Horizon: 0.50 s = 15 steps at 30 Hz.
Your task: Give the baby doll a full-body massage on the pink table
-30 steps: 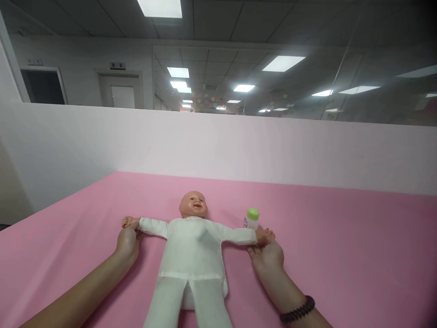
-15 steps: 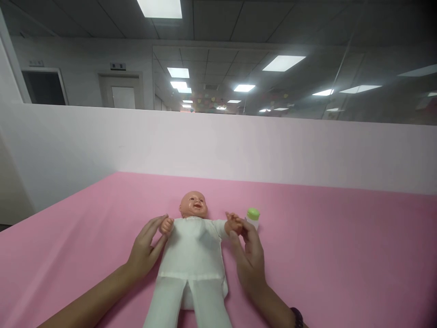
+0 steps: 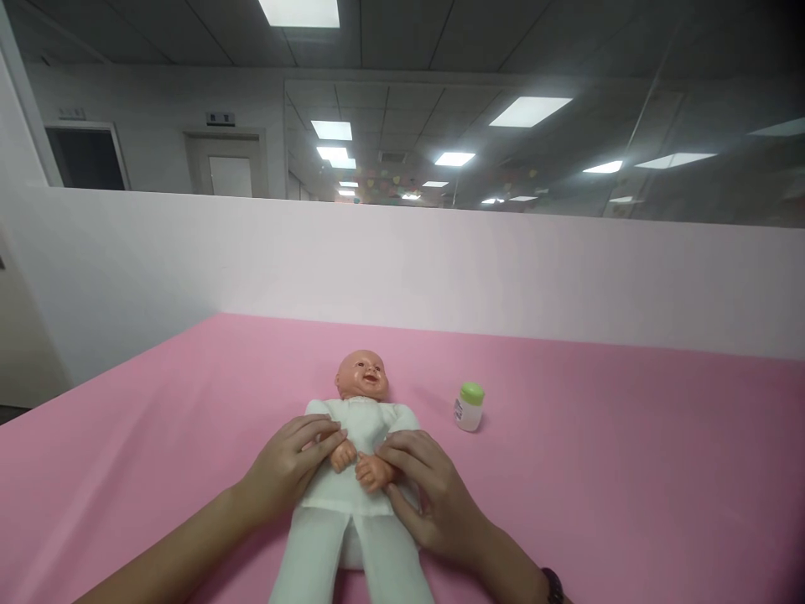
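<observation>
A baby doll (image 3: 352,520) in a white suit lies on its back on the pink table (image 3: 629,470), head pointing away from me. My left hand (image 3: 286,470) wraps around the doll's arm on the left and presses it onto the chest. My right hand (image 3: 428,495) holds the doll's other arm the same way. The doll's two small hands meet over its belly between my hands. Each of my hands has its fingers curled round a sleeve.
A small white bottle with a green cap (image 3: 469,406) stands on the pink table just right of the doll's head. A white partition wall (image 3: 402,268) runs along the table's far edge. A dark bead bracelet (image 3: 553,585) sits on my right wrist.
The doll's arms were spread wide a second ago. My hands have brought them inward and down until they fold over the doll's chest. The bottle has not moved.
</observation>
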{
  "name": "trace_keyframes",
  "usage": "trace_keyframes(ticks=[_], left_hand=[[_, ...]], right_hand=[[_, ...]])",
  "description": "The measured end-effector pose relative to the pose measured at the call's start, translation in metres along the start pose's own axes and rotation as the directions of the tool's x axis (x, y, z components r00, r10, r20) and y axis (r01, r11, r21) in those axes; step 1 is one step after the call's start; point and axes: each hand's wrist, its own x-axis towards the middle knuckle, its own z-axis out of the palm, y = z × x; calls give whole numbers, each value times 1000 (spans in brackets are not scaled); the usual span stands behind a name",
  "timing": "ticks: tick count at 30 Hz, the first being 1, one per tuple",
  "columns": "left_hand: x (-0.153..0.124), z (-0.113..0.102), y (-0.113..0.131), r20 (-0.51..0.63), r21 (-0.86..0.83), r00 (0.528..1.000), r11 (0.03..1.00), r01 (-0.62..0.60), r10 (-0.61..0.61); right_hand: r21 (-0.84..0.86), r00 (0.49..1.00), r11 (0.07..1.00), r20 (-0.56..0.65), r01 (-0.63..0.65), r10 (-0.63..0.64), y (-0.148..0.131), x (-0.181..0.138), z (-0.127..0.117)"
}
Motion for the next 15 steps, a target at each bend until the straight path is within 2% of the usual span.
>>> trace_keyframes(ticks=[5,9,12,14,15], left_hand=[[0,1,0,39,-7,999,1000,-1,1],[-2,0,-3,48,-40,998,998,47,-45],[-4,-2,-5,35,-160,971,958,237,-235],[-5,-2,-6,8,-266,903,869,417,-430],[-4,-2,-7,-11,-325,846,802,501,-533]], right_hand=[[-4,999,1000,37,-21,21,-1,1,-1],[11,999,999,-32,-38,38,2,-3,1],[87,964,984,-204,-154,169,7,-4,0],[213,883,937,-328,-275,334,11,-3,-3],[293,823,899,-381,-324,421,13,-2,-5]])
